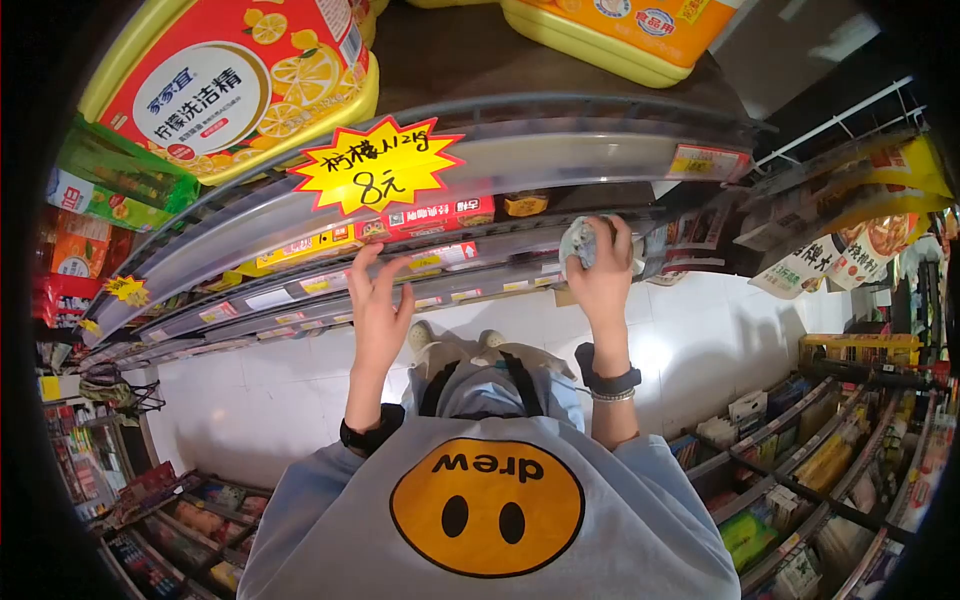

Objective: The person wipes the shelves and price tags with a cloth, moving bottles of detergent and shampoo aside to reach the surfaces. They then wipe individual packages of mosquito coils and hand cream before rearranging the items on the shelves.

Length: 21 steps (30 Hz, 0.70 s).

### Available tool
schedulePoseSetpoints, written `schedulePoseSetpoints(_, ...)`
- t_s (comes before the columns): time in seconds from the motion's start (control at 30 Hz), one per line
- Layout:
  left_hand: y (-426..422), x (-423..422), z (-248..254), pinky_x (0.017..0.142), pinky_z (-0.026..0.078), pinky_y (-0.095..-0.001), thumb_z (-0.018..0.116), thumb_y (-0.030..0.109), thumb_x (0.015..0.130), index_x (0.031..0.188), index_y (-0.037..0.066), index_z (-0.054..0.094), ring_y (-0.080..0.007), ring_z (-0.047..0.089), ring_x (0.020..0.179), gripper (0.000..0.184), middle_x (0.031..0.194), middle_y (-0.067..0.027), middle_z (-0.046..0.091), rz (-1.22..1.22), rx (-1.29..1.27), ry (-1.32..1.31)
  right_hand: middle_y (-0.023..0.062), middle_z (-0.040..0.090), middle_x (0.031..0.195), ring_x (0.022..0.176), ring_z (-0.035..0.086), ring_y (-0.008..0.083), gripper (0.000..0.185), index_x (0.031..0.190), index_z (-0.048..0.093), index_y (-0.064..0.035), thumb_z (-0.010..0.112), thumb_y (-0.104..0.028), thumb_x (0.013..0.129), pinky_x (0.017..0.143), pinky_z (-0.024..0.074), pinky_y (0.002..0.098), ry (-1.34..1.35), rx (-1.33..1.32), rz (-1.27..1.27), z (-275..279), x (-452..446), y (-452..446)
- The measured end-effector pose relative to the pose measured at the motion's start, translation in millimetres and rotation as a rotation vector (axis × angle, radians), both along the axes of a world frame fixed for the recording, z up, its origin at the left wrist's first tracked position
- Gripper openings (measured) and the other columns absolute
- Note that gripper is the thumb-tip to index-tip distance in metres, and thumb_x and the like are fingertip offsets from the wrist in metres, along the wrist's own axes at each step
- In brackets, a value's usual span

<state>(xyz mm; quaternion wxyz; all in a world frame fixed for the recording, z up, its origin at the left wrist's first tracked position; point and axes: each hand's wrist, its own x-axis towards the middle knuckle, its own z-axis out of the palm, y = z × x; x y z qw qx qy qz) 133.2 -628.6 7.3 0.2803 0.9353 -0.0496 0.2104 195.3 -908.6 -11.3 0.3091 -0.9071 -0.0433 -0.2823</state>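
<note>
My left hand (377,300) is raised in front of the shelf edges, fingers apart and nothing in it, below the yellow star price tag (376,165). My right hand (603,272) has its fingers wrapped round a crumpled pale cloth (577,243), which it holds at the shelf front. Behind the hands, red and yellow boxes (425,219) lie on a lower shelf. A small dark-and-orange packet (526,204) sits between the boxes and my right hand.
Large yellow detergent bottles (205,95) stand on the top shelf (440,60). Hanging packets (860,250) are at the right. Racks with goods (800,480) stand behind me on both sides, beyond the pale tiled floor (690,335).
</note>
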Motion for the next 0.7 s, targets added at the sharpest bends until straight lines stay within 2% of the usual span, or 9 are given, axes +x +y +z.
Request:
schedulePoseSetpoints(0.07,-3.2,0.4,0.7,0.097,0.034,-0.0415,0.061,0.000,0.075,0.108,0.008,0.059,-0.0330,0.040,0.118,0.034,0.128,-0.0142,0.038,0.005,-0.026,0.000,0.0170,0.047,0.118,0.104,0.049,0.0403,0.051,0.109,0.054,-0.0059,0.065,-0.004,0.060,0.087,0.0425,0.0463,0.085,-0.014,0.038,4.1,0.6,-1.2)
schedulePoseSetpoints(0.2,-3.7,2.5,-1.5,0.099,0.033,-0.0404,0.060,-0.002,0.075,0.105,0.008,0.060,-0.0334,0.041,0.117,0.032,0.126,-0.0167,0.039,0.028,0.002,-0.005,0.0164,0.046,0.119,0.104,0.049,0.0402,0.051,0.109,0.055,-0.0058,0.066,-0.004,0.059,0.087,0.0425,0.0463,0.075,0.013,0.037,2.9,-4.0,1.2)
schedulePoseSetpoints(0.3,0.2,4.1,0.4,0.097,0.035,-0.0405,0.061,0.000,0.075,0.105,0.008,0.060,-0.0326,0.041,0.117,0.031,0.126,-0.0148,0.039,0.001,-0.012,0.000,0.0161,0.047,0.120,0.105,0.049,0.0401,0.053,0.111,0.054,-0.0066,0.066,-0.005,0.060,0.088,0.0420,0.0452,0.019,0.088,0.051,-8.5,-4.8,-3.6)
schedulePoseSetpoints(0.4,4.4,4.4,2.5,0.097,0.035,-0.0404,0.061,0.000,0.075,0.105,0.008,0.060,-0.0325,0.041,0.117,0.031,0.125,-0.0148,0.040,-0.016,-0.014,0.023,0.0159,0.047,0.123,0.109,0.048,0.0395,0.053,0.113,0.053,-0.0066,0.064,-0.005,0.061,0.092,0.0386,0.0447,-0.002,0.097,-0.030,-18.4,2.8,-19.3)
schedulePoseSetpoints(0.47,5.1,4.2,2.5,0.097,0.035,-0.0398,0.061,-0.001,0.076,0.104,0.008,0.060,-0.0323,0.041,0.117,0.030,0.126,-0.0151,0.039,-0.023,-0.017,0.023,0.0158,0.047,0.125,0.113,0.046,0.0385,0.054,0.115,0.052,-0.0067,0.063,-0.004,0.063,0.097,0.0340,0.0455,-0.093,0.124,-0.195,-27.5,10.6,-34.2)
schedulePoseSetpoints(0.57,6.6,0.4,-0.3,0.097,0.035,-0.0400,0.061,-0.001,0.076,0.105,0.008,0.059,-0.0327,0.041,0.117,0.031,0.128,-0.0152,0.039,-0.026,-0.007,0.026,0.0159,0.045,0.128,0.116,0.045,0.0375,0.053,0.116,0.051,-0.0063,0.062,-0.003,0.064,0.098,0.0314,0.0469,-0.084,0.113,-0.228,-28.8,15.0,-39.7)
schedulePoseSetpoints(0.7,4.9,-1.0,-1.1,0.095,0.036,-0.0405,0.062,0.000,0.075,0.107,0.009,0.058,-0.0342,0.040,0.118,0.034,0.131,-0.0150,0.038,-0.023,-0.009,0.031,0.0218,0.043,0.126,0.111,0.045,0.0428,0.053,0.116,0.050,-0.0051,0.062,-0.004,0.064,0.093,0.0362,0.0480,-0.057,0.033,-0.259,-25.0,11.6,-32.6)
